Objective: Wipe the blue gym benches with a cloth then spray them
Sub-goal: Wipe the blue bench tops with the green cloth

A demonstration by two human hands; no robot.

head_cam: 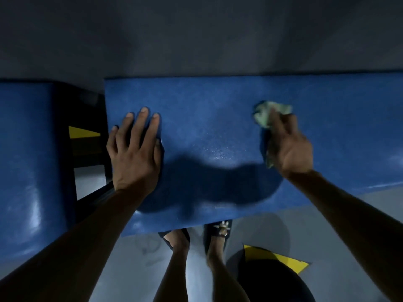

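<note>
Blue, faintly pebbled padding fills the middle of the frame: the worktop [218,118] being cleaned is a gym bench running from centre-left out past the right edge. The left hand [136,153] lies flat on it near its left end, fingers straight and spread, holding nothing; judging by the straight arm behind it, it is there to take the person's weight while they lean over. The right hand [287,144], right of centre, has its fingers curled around a crumpled pale green cloth [269,115], which bunches out beyond the fingertips and sits against the padding (the hand is motion-blurred, which fits a wiping stroke under way). Gripping the cloth in a wad rather than spread out probably lets the hand press harder on one patch.

The bench surface looks matte with a fine grain, and small bright specks between the two hands, just above the person's shadow, may be moisture or dust; I cannot tell which. A second blue pad [32,160] fills the left edge of the frame, glossier and apart from the first across a dark gap with black frame. No spray bottle is in view, so the spraying step seems yet to come.
</note>
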